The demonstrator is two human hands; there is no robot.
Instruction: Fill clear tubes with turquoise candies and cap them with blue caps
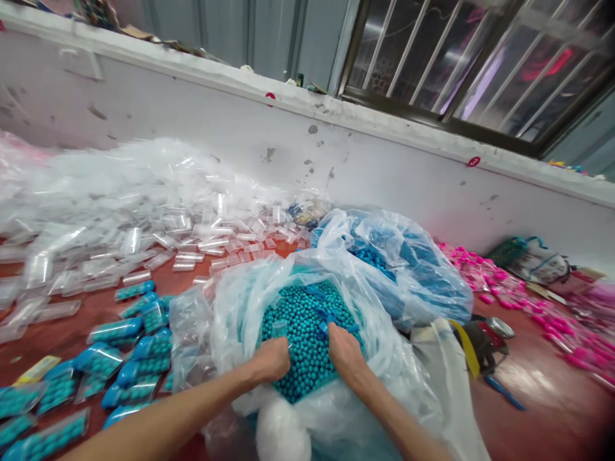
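A clear plastic bag [240, 294] full of small teal beads [307, 352] stands open in front of me. Over the beads, my left hand [275, 360] is closed around a clear plastic tube [279, 329], whose rim shows above the fingers. My right hand [344, 352] is closed in a pinch on a blue cap [327, 319], at the right side of the beads. More blue pieces lie on the beads just beyond it. Left of the bag, several bead-filled tubes with blue caps [115, 330] lie on the red surface.
A large heap of clear tubes [129, 192] lies against the white wall [384, 173]. Behind the bead bag sits a bag of blue caps [413, 269]. Pink pieces [509, 288] spread along the right. A dark object with a yellow strap [466, 349] lies nearby.
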